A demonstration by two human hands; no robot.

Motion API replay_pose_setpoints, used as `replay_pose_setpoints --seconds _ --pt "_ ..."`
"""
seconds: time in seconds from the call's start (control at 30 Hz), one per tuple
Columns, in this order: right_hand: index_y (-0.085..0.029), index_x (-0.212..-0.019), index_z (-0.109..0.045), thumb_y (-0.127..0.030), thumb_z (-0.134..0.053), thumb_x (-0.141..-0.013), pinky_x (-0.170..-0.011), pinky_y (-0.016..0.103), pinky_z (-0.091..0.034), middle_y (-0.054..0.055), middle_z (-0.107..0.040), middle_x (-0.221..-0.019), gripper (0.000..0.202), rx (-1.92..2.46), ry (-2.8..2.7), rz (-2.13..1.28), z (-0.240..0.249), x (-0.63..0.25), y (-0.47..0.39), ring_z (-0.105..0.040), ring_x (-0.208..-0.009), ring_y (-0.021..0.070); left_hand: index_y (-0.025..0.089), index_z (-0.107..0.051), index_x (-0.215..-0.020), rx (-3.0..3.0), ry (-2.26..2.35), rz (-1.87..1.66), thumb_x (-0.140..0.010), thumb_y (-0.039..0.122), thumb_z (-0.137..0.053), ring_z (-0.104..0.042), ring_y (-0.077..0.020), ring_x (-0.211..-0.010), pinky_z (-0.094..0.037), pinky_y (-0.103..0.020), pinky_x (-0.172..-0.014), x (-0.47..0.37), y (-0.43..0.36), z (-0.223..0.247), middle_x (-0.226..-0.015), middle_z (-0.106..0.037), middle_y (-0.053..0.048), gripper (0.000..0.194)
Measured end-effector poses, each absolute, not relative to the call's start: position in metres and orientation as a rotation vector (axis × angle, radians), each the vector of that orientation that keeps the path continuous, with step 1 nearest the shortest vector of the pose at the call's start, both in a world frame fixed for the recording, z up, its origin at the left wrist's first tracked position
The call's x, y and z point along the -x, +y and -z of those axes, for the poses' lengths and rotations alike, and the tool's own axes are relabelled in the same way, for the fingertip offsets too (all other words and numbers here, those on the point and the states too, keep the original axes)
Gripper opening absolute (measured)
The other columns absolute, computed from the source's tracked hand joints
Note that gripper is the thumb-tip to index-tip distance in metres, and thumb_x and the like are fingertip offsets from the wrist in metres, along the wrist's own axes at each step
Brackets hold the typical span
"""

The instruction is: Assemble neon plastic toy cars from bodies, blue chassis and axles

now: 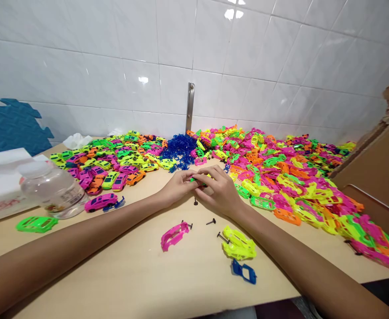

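Observation:
My left hand (180, 188) and my right hand (216, 188) meet at the middle of the table, closed around a small green toy car (192, 180) that my fingers mostly cover. Just below them a black wheel axle (195, 202) shows, and another axle (211, 221) lies nearer to me. Toward the front are a pink car shell (175, 236), a yellow car shell (239, 243) with an axle against it, and a blue plastic window insert (244, 271). Behind my hands is a heap of blue inserts (180, 148).
Finished-looking toy cars (111, 159) pile up at the back left; loose car shells (280, 177) cover the right. A clear plastic jar (58, 190), a white box (5, 186), a pink car (98, 202) and a green shell (36, 224) stand left. A cardboard box (373, 177) borders the right.

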State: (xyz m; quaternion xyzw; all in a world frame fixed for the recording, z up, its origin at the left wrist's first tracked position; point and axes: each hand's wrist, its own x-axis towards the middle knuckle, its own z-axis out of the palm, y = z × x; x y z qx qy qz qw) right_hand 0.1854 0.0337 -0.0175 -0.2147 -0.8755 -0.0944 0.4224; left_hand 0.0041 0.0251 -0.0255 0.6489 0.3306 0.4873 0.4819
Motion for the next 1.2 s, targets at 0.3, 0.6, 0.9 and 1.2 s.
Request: replay_pose_setpoints --seconds 0.3,0.6,0.9,1.2 --pt "-0.02 -0.114 -0.067 -0.022 -0.058 -0.095 -0.084 0.041 -0.046 0.01 -0.069 -0.112 0.021 0.582 -2.233 0.421 0.017 -0.184 0.028 -0.056 -0.101 0.0263 0.012 -0.073 -0.097 -1.547 0.804 -1.222 -0.076 0.028 -0.081 -0.069 -0.0206 -0.086 -0.054 -0.028 -0.078 -0.002 0.026 0.027 -0.093 -0.074 -0.008 0.029" --pt "-0.016 -0.121 -0.064 -0.027 -0.049 -0.102 -0.078 0.041 -0.042 0.012 -0.068 -0.113 0.026 0.625 -2.272 0.593 0.023 -0.181 0.029 -0.055 -0.1 0.0264 0.01 -0.076 -0.097 -1.538 0.802 -1.212 -0.076 0.032 -0.08 -0.068 -0.0199 -0.078 -0.054 -0.029 -0.072 -0.003 0.023 0.025 -0.086 -0.075 -0.009 0.03" --pt "-0.011 -0.126 -0.063 -0.021 -0.045 -0.104 -0.077 0.044 -0.04 0.017 -0.066 -0.119 0.031 0.68 -2.348 0.782 0.022 -0.175 0.024 -0.054 -0.103 0.0293 0.011 -0.077 -0.091 -1.552 0.857 -1.251 -0.076 0.029 -0.075 -0.066 -0.0184 -0.071 -0.052 -0.027 -0.068 -0.003 0.023 0.025 -0.079 -0.075 -0.006 0.023" --pt "-0.007 -0.118 -0.066 -0.014 -0.044 -0.101 -0.074 0.043 -0.039 0.018 -0.066 -0.11 0.028 0.722 -2.409 0.904 0.021 -0.165 0.024 -0.052 -0.097 0.029 0.013 -0.07 -0.078 -1.586 0.92 -1.253 -0.076 0.021 -0.068 -0.062 -0.0155 -0.061 -0.047 -0.024 -0.059 -0.003 0.021 0.023 -0.066 -0.068 -0.001 0.009"
